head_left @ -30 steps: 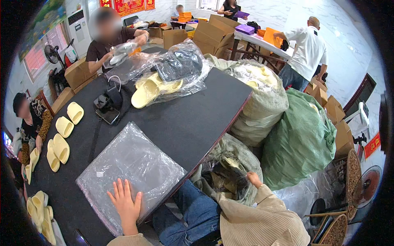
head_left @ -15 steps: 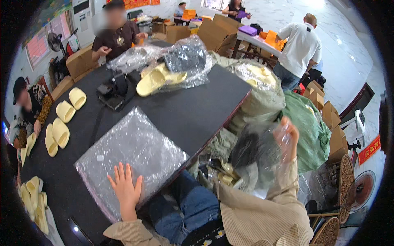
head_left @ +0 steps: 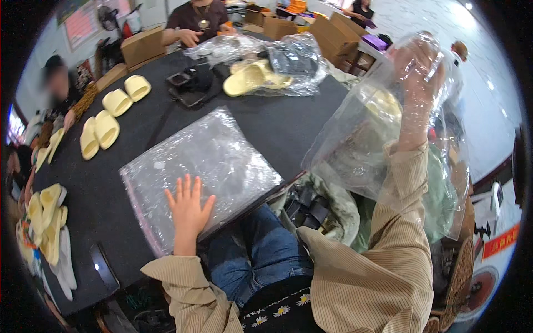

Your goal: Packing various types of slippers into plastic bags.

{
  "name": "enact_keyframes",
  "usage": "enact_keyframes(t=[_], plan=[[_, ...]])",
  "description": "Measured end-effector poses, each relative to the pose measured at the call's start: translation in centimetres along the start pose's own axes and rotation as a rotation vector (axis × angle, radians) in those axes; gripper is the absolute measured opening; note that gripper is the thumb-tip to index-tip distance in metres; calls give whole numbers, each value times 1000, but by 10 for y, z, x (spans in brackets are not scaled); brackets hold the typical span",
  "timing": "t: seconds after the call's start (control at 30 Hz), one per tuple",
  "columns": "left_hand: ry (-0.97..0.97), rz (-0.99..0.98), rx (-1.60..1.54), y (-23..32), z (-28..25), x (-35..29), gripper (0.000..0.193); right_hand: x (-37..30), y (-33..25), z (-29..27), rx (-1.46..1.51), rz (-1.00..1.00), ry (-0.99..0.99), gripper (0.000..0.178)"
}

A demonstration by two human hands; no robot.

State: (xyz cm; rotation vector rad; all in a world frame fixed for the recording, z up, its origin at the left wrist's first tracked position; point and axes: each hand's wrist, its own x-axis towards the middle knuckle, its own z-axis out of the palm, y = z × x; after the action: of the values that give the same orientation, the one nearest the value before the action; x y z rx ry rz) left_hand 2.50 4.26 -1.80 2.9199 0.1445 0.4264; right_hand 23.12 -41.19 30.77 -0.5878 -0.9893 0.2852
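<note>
My left hand (head_left: 187, 208) lies flat with fingers spread on a clear plastic bag (head_left: 205, 166) spread out on the black table (head_left: 294, 119). My right hand (head_left: 419, 77) is raised high at the right, inside or behind a second large clear plastic bag (head_left: 377, 139) that it grips and holds up in the air. That bag hangs down over my right sleeve and looks empty.
Pale yellow slippers (head_left: 105, 127) lie in pairs along the table's left side and at its far end (head_left: 250, 77) beside more plastic bags. A black device (head_left: 191, 83) sits mid-table. Other people sit at the far and left edges. Sacks stand at the right.
My right hand has risen from a sack beside my lap to head height, lifting a clear bag with it. My left hand has stayed flat on the spread bag.
</note>
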Motion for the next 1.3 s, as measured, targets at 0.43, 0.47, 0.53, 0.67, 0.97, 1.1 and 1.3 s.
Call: enact_keyframes(t=[0.43, 0.47, 0.53, 0.67, 0.97, 1.1, 1.3], plan=[[194, 128, 63, -3, 17, 0, 68, 74, 334, 75, -528, 662, -2, 45], [253, 118, 68, -14, 31, -4, 69, 68, 354, 76, -557, 672, -105, 52], [118, 42, 58, -3, 15, 3, 69, 51, 377, 71, -655, 683, -264, 63], [76, 20, 41, -2, 13, -2, 73, 8, 395, 75, -1038, 586, -575, 61], [169, 56, 58, -15, 20, -9, 71, -105, 402, 69, -1705, 679, -968, 78], [-235, 73, 113, -33, -22, -8, 69, -130, 407, 36, -1737, 442, -877, 78], [138, -414, -786, -146, -49, -14, 52, -131, 407, 43, -1713, 376, -882, 76]])
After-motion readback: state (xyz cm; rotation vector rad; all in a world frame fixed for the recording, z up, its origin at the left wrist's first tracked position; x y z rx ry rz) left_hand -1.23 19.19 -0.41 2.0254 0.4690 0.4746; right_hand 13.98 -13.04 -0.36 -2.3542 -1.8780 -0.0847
